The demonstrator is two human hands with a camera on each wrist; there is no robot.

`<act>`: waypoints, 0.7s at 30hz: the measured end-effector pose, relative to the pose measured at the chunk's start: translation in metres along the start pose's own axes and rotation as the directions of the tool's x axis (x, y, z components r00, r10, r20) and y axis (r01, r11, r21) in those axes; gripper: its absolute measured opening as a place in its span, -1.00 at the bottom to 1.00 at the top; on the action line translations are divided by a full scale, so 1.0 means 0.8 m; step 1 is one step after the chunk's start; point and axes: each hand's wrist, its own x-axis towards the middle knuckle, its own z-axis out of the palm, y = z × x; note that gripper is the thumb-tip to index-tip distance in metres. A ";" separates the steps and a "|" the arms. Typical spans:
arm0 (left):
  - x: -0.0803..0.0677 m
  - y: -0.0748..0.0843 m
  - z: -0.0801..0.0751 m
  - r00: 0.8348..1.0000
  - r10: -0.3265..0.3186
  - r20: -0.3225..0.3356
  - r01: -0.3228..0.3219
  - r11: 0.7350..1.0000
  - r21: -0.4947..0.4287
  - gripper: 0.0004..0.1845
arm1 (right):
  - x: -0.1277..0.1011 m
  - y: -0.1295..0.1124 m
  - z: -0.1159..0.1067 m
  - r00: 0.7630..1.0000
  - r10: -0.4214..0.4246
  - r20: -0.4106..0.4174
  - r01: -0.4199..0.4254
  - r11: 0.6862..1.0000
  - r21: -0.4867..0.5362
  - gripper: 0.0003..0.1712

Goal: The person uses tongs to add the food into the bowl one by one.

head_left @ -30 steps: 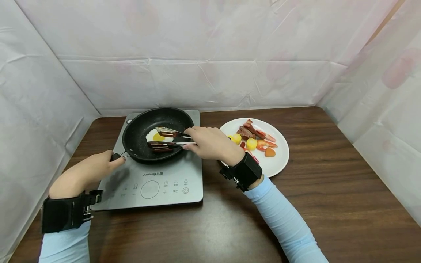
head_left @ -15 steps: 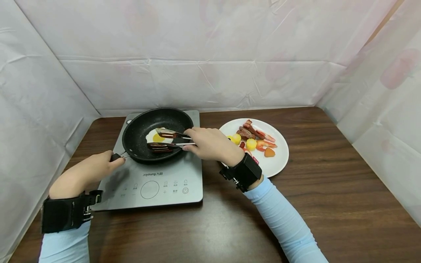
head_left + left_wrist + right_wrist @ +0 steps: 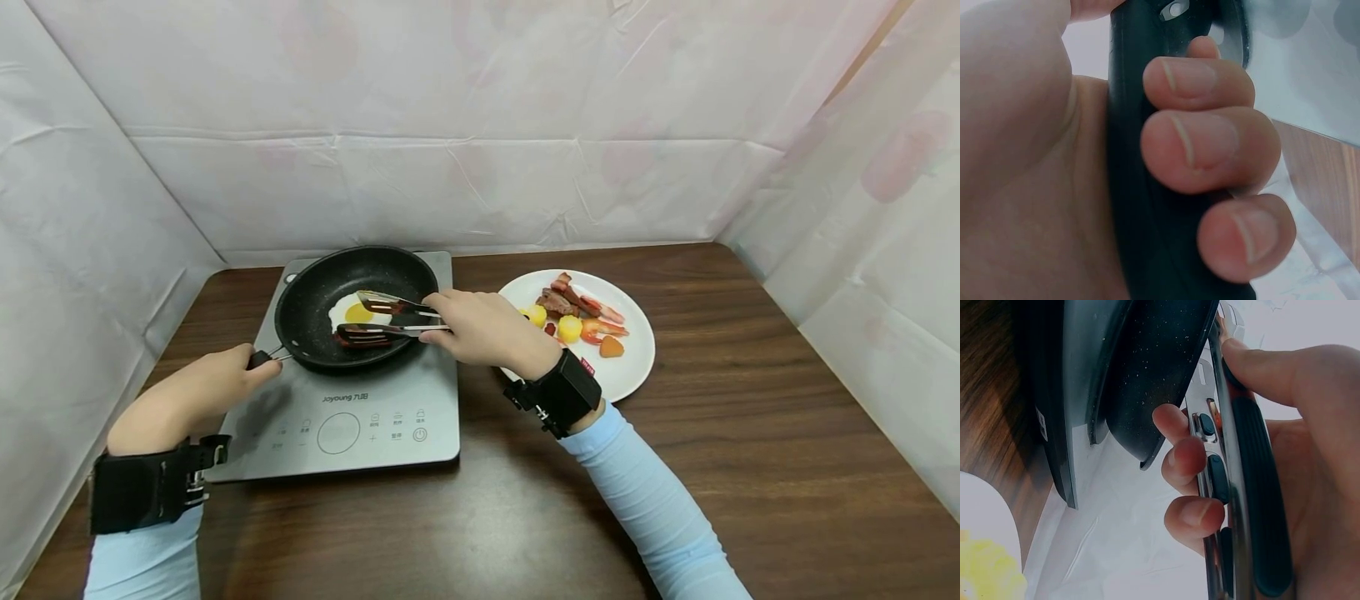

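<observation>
Dark wood-grain table (image 3: 750,417), white sheeting on three sides. Grey induction cooktop (image 3: 375,417) sits left of centre, black frying pan (image 3: 315,300) on top of it.

Left hand (image 3: 191,396): fingers (image 3: 1210,150) curled tight round the black pan handle (image 3: 1141,219), full wrap, thumb side out of view in the wrist camera. Handle runs toward the near-left corner of the cooktop.

Right hand (image 3: 480,329): gripping metal tongs (image 3: 390,319) with dark grip inserts, fingers (image 3: 1188,456) wrapped on one arm, thumb on the other. Tongs partly squeezed, arms apart at the tips. Tips reach left from the hand, over the pan rim and into the pan.

Fried egg (image 3: 348,312) lies in the pan, under or between the tong tips. Lower tong arm sits over a reddish strip (image 3: 360,340), probably bacon; can't tell if it is clamped.

White plate (image 3: 630,367) on the table just right of the cooktop, behind the right wrist, with meat slices (image 3: 562,298), yellow pieces (image 3: 570,327) and an orange piece (image 3: 612,346).
</observation>
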 end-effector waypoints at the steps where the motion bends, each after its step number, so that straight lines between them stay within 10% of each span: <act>1: 0.000 0.000 0.000 1.000 0.000 0.000 0.000 1.000 0.000 -0.11 | 0.000 0.000 0.000 1.000 -0.002 -0.005 0.002 1.000 -0.001 -0.39; 21: -0.001 0.000 0.000 1.000 -0.004 -0.004 0.004 1.000 -0.003 -0.12 | -0.004 0.007 0.000 0.999 -0.003 -0.047 0.003 1.000 0.002 -0.42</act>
